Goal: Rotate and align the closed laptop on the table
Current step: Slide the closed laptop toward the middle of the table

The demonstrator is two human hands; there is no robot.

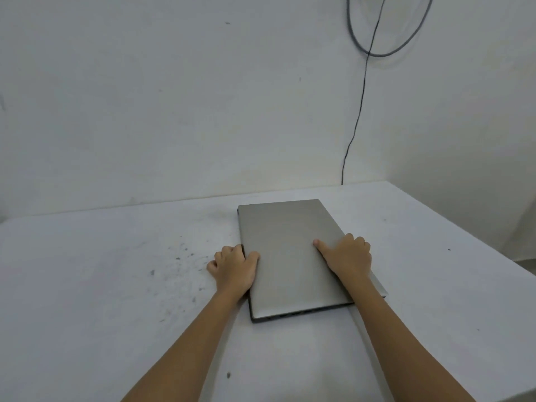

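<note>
A closed silver-grey laptop [290, 256] lies flat on the white table [116, 285], its long sides running away from me and turned slightly to the right. My left hand [233, 269] grips its left long edge, thumb on the lid and fingers curled down the side. My right hand [346, 256] grips the right long edge, thumb stretched across the lid and fingers wrapped over the edge. The near right corner of the laptop is partly hidden by my right forearm.
The table meets a white wall at the back and ends in an edge on the right. A thin black cable [359, 111] hangs down the wall behind the table's far right corner, with a grey cable loop [385, 53] above. Dark scuffs [179, 268] mark the tabletop on the left.
</note>
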